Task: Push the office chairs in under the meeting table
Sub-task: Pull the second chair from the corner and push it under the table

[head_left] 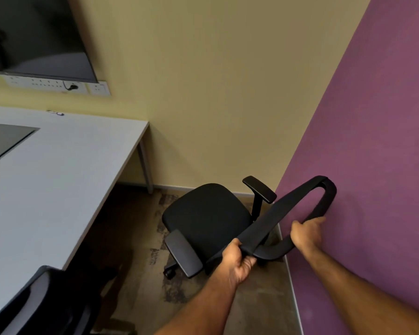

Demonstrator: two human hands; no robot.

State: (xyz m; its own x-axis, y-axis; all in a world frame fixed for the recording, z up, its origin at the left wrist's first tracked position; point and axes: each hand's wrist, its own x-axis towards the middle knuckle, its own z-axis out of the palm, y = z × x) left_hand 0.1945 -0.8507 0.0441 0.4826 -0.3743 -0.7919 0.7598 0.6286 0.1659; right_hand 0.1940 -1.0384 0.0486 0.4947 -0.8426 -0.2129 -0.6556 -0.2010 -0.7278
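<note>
A black office chair stands on the floor to the right of the white meeting table, apart from it and close to the purple wall. My left hand is shut on the near end of the chair's backrest frame. My right hand grips the rear bar of the same backrest, next to the wall. The seat faces the far yellow wall, with one armrest on each side. A second black chair sits at the bottom left, its back against the table's near edge.
The purple wall runs close along the right. The yellow wall carries a dark screen and a socket strip. A table leg stands at the far corner. Patterned carpet covers the floor.
</note>
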